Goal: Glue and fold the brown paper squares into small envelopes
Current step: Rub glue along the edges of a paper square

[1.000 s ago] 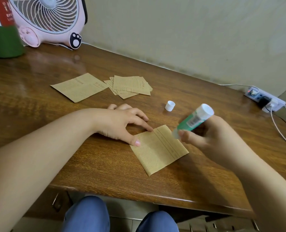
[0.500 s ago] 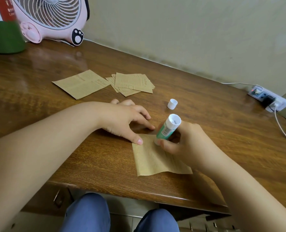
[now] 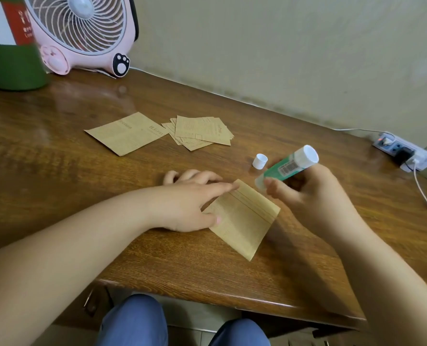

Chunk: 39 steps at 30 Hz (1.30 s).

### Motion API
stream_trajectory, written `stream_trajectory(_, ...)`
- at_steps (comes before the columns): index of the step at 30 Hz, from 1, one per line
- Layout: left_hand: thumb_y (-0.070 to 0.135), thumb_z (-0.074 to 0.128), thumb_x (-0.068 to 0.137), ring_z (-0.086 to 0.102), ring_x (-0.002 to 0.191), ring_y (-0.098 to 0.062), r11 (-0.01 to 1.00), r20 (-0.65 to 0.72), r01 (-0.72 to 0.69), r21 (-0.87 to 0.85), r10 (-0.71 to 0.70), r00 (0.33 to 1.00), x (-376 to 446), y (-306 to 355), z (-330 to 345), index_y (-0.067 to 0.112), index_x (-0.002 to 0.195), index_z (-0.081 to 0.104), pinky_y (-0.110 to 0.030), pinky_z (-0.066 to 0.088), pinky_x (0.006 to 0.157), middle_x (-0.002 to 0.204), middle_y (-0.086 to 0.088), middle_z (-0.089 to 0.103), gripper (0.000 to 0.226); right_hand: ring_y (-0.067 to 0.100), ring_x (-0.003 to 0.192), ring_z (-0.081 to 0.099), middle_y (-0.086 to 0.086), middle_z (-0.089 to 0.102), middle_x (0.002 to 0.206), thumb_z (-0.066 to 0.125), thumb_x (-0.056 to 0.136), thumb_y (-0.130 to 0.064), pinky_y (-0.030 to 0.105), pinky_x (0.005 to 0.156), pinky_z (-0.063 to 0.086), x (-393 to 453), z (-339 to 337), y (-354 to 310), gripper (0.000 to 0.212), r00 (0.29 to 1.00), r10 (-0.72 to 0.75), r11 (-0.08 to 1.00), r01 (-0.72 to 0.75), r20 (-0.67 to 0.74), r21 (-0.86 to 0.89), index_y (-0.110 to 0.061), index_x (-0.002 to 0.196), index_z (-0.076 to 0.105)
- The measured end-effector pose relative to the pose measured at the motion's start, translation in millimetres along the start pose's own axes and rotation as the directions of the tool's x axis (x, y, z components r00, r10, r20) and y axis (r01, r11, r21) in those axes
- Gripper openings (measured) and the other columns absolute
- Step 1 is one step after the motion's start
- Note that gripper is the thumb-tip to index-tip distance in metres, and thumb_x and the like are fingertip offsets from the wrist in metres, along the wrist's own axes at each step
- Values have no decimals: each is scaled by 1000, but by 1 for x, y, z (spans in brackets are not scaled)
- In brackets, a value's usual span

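Now, notes as I read them from the head view:

Paper in work: I see one brown paper square (image 3: 242, 218) flat on the tabletop (image 3: 57, 176) near the front edge, turned like a diamond, far corner toward the wall, near corner toward me. Printed lines run along its upper right edge.

Left hand (image 3: 190, 203): fingers straight, pressing the square's left corner and upper left edge; thumb tip on the paper.

Right hand (image 3: 307, 196): fingers curled round the glue stick (image 3: 286, 168), held just above the square's upper right edge; I cannot tell whether the tip touches.

Glue stick axis: tilted, long axis running lower left to upper right; the open glue end points down-left at the paper, white base up and away.

Cap (image 3: 260, 161): white, standing alone on the tabletop just beyond the stick.

Stock: one single sheet (image 3: 126, 133) and a loose stack of squares (image 3: 202, 132) farther back, side by side.

Background: pink fan (image 3: 82, 33), green container (image 3: 10, 56), power strip (image 3: 404, 154) at far right.
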<state>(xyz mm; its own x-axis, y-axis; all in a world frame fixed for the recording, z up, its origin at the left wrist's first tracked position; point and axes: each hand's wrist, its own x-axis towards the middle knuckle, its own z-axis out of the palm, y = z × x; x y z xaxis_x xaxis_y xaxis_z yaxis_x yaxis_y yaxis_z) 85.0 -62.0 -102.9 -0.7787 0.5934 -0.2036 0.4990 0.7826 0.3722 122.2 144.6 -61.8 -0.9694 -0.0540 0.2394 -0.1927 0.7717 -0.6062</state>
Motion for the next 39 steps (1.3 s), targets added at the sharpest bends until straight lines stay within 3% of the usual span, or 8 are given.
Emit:
stream_trajectory(6, 50, 54, 86, -2, 140, -7, 1000, 20, 16, -6, -16, 1000, 7, -6, -7, 55, 143, 9, -42, 0, 112, 151, 25, 0, 73, -10, 85, 60, -20, 64, 86, 68, 81, -30, 9, 67, 50, -9, 0, 5, 11, 995, 16, 1000, -13, 98, -28, -34, 86, 59)
stream_trajectory(9, 55, 54, 85, -4, 140, -5, 1000, 21, 14, -12, -14, 1000, 8, -9, -6, 53, 143, 14, -40, -1, 112, 151, 27, -1, 70, -9, 83, 60, -19, 65, 88, 69, 79, -33, 9, 68, 49, -8, 5, 6, 14, 990, 1, 999, 5, 143, -36, -30, 91, 62)
stream_trajectory(13, 59, 51, 85, -6, 140, -4, 1000, 31, 24, 10, -24, 999, 9, -11, -6, 51, 143, 20, -41, -4, 113, 151, 26, 2, 67, -12, 86, 57, -23, 62, 88, 69, 79, -34, 4, 68, 46, -2, 17, 1, 17, 975, -27, 999, 32, 219, -20, -38, 89, 57)
stream_trajectory(19, 59, 51, 85, -7, 140, -4, 999, 43, 44, 27, -46, 998, 10, -11, -7, 50, 144, 18, -40, -4, 114, 152, 25, 2, 68, 0, 84, 60, -10, 66, 92, 69, 83, -32, 14, 71, 48, 13, 36, -3, 21, 968, -69, 990, 96, 240, -103, -24, 102, 64)
stream_trajectory(28, 65, 44, 86, -10, 142, -8, 988, 85, 51, 148, -64, 994, 10, -8, -11, 52, 145, 15, -56, -9, 113, 154, 23, -1, 68, 5, 79, 61, -9, 67, 88, 69, 79, -35, 27, 72, 50, -17, 17, 14, 19, 965, -82, 984, 118, 248, -136, -26, 95, 65)
stream_trajectory(34, 59, 46, 89, -15, 141, -7, 999, 95, -5, 39, 2, 995, 7, -10, -9, 67, 136, 4, -57, -12, 112, 151, 29, -8, 64, 3, 78, 59, -9, 67, 84, 71, 79, -30, 21, 69, 48, -21, 16, 14, 18, 971, -79, 987, 108, 224, -116, -22, 95, 67)
stream_trajectory(39, 55, 42, 92, -16, 141, -7, 999, 65, 3, 48, -7, 998, 6, -9, -1, 64, 136, 17, -57, -16, 110, 152, 27, -5, 51, -4, 87, 59, -15, 66, 87, 71, 77, -28, 13, 72, 49, -20, 9, 11, 14, 986, -52, 998, 58, 160, -31, -27, 90, 65)
